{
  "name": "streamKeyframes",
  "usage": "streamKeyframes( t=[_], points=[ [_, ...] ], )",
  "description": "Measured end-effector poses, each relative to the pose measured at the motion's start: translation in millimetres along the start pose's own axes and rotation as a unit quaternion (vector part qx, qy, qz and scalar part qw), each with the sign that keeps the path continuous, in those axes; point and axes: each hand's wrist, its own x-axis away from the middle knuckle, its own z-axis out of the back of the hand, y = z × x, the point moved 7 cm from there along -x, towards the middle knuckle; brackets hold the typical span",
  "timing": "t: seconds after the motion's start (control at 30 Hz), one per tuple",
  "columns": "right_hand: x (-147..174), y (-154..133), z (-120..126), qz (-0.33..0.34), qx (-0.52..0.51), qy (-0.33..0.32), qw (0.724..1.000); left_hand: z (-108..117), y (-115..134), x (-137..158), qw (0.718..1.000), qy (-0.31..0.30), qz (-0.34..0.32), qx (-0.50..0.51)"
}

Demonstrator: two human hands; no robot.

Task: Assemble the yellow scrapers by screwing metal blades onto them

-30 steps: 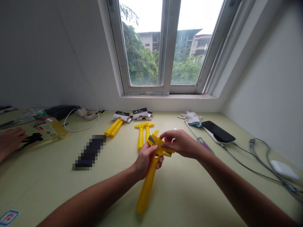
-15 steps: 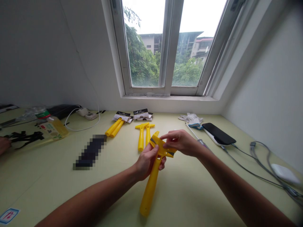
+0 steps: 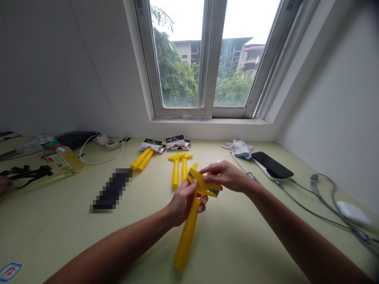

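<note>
A yellow scraper (image 3: 189, 232) with a long round handle is held above the table, its handle slanting down toward me. My left hand (image 3: 182, 203) is closed around it just under the head, thumb on the head's face. The fingers of my right hand (image 3: 226, 177) are closed on the right part of the head, where a yellow plate lies over a grey blade (image 3: 213, 192). Whether the plate sits flat is hard to make out. Just beyond my hands lie two yellow T-shaped scrapers (image 3: 175, 171), side by side.
Packaged yellow scrapers (image 3: 142, 159) and card packets (image 3: 177, 142) lie at the back. On the right are a screwdriver (image 3: 241, 163), white gloves (image 3: 238, 147), a black phone (image 3: 272, 165), cables and a white case (image 3: 353, 212). A bottle (image 3: 65, 159) and another person's hand (image 3: 3, 184) are left.
The view has shifted slightly. My right fingers still press the scraper's head, and a little more of the grey blade shows at its right end. My left hand keeps its hold.
</note>
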Motion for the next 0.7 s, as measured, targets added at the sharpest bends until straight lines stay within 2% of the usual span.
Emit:
streamKeyframes(
  t=[0.13, 0.3, 0.47, 0.7],
  points=[
    [-2, 8, -4, -0.023, -0.036, -0.022, 0.999, 2, -3, -1, 1.0, -0.004, 0.018, 0.013],
    [-3, 8, -6, -0.021, 0.003, -0.024, 0.999, 6, -7, -3, 0.999, 0.007, 0.032, 0.021],
    [-3, 9, -10, -0.015, 0.025, -0.03, 0.999, 9, -10, -3, 0.999, 0.035, 0.034, -0.011],
    [-3, 9, -17, -0.023, -0.01, -0.047, 0.999, 10, -12, -3, 0.997, 0.055, 0.046, -0.027]
  ],
)
